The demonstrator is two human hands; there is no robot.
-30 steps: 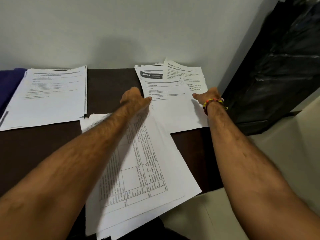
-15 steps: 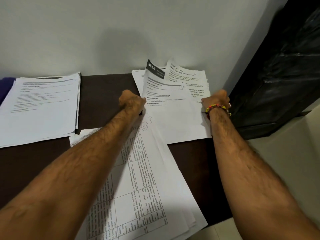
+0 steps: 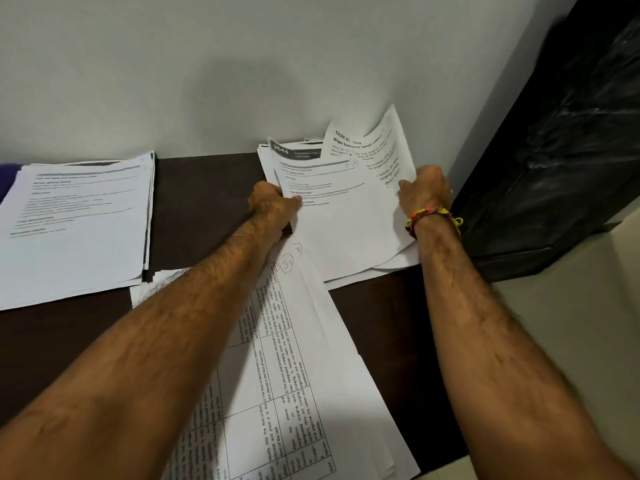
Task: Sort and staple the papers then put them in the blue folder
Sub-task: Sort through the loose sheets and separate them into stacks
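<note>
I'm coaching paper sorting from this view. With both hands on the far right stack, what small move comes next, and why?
Probably lift the stack and tap its edges square. The left hand and right hand grip its sides, but the top sheet sits skewed and curls up against the wall.

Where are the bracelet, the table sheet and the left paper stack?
bracelet (image 3: 433, 216), head view, beads on the right wrist.
table sheet (image 3: 294, 375), head view, printed grid.
left paper stack (image 3: 79, 223), head view, top page middle.

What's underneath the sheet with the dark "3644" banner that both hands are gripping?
More white sheets: stacked paper edges peek out below the 3644 sheet. Their print is covered. The left hand and right hand hold its sides.
</note>
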